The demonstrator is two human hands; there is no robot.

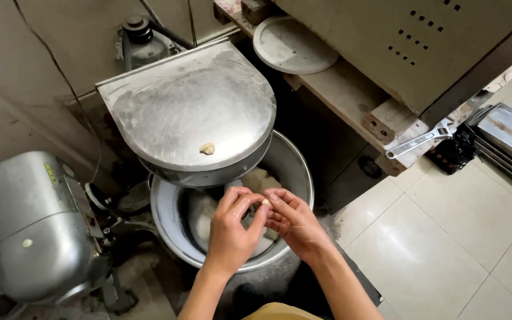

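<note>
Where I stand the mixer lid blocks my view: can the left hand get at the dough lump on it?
Probably yes: the dough lump lies bare on the lid, just above the left hand, nothing between.

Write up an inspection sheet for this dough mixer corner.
Surface: pale tiled floor, dusty near the mixer.
Job's things: small dough bit pinched between both hands over the steel bowl; more dough inside.
Clutter: dough lump on the mixer lid; wrench on the wooden ledge; stacked trays.
Grips: left hand and right hand touching at fingertips.
Cables: one black cable behind the lid.
Surroundings: second grey machine at left.
</note>
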